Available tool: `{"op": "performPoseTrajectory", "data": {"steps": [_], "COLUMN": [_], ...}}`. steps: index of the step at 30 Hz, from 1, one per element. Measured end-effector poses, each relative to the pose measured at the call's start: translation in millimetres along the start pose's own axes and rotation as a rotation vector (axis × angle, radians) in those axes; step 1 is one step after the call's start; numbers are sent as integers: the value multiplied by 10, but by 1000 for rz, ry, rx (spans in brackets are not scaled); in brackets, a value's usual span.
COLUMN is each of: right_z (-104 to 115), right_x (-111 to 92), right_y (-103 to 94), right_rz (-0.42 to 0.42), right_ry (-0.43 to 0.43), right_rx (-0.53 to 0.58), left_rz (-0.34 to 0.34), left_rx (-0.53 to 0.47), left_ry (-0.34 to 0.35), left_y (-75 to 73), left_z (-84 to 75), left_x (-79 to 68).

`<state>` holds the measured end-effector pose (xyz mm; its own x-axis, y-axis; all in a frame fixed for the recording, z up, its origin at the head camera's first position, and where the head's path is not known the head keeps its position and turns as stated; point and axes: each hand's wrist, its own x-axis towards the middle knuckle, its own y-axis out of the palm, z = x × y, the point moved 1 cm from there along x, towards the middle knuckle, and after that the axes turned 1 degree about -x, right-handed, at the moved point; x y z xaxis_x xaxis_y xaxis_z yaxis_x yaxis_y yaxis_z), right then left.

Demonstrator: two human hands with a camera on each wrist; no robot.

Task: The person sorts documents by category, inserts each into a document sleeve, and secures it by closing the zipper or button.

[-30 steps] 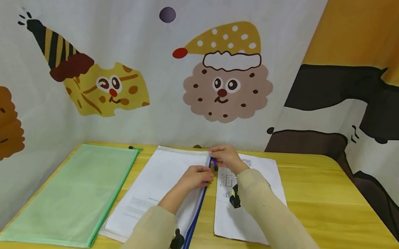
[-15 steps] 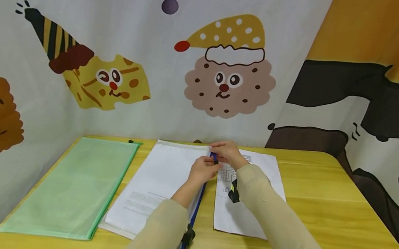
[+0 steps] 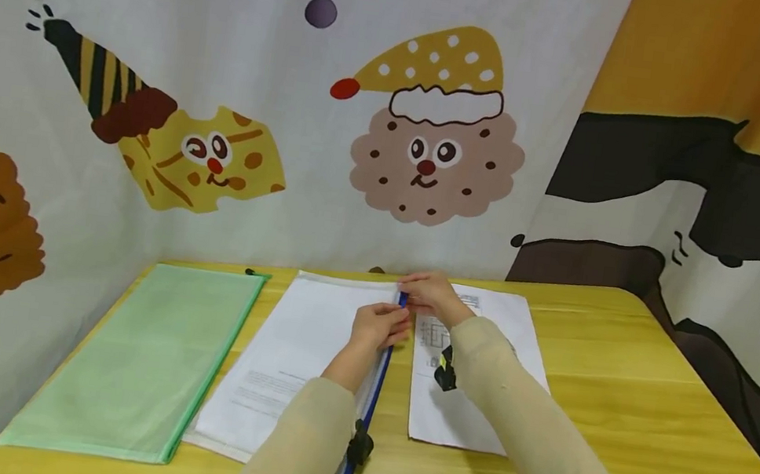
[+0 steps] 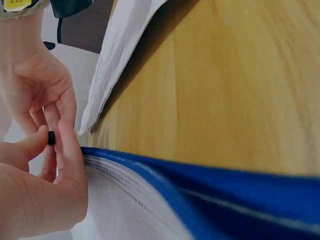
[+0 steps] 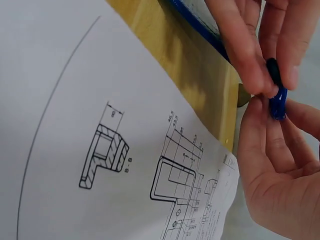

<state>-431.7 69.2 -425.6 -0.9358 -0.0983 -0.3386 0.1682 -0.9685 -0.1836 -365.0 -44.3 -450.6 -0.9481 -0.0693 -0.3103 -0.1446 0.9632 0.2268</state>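
Observation:
A clear mesh zip pouch [image 3: 283, 328] with white paper inside lies mid-table, its blue zipper edge [image 4: 165, 175] on the right. At its far right corner my left hand [image 3: 376, 327] pinches the black zipper pull [image 5: 273, 70] between thumb and fingers. Just beyond, my right hand [image 3: 431, 294] pinches the blue end of the zipper [image 5: 278, 104]. In the right wrist view the fingertips of both hands meet around the pull. Near the left wrist the blue edge bulges in a fold.
A green zip pouch [image 3: 137, 357] lies flat to the left. Right of the mesh pouch, printed drawing sheets [image 3: 458, 413] lie partly under the right forearm. The wooden table [image 3: 631, 394] meets a cartoon-patterned curtain [image 3: 255, 40] behind.
My left hand has gone up to the pouch's far corner, taken the zipper pull, and come slightly back left. The right hand has stayed at that corner.

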Motion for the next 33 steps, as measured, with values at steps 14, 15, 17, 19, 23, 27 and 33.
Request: {"op": "performPoseTrajectory", "data": {"steps": [14, 15, 17, 19, 23, 27, 33], "right_z": [-39, -39, -37, -38, -43, -57, -64], "right_x": [-14, -11, -7, -2, 14, 24, 10], "right_y": [-14, -13, -8, -8, -12, -22, 8], "right_rz": [-48, -49, -50, -53, -66, -71, -22], "right_ry": [-24, -24, -22, -25, -32, -41, -46], "right_rx": [55, 60, 83, 87, 88, 101, 150], "left_rz": [14, 12, 15, 25, 66, 91, 81], "left_rx": [93, 110, 149, 185, 258, 306, 320], "left_ry": [1, -3, -3, -7, -10, -8, -10], "left_y": [-110, -117, -130, -139, -154, -169, -196], "left_z": [23, 24, 26, 22, 13, -3, -23], "left_x": [13, 17, 17, 7, -37, -85, -107]}}
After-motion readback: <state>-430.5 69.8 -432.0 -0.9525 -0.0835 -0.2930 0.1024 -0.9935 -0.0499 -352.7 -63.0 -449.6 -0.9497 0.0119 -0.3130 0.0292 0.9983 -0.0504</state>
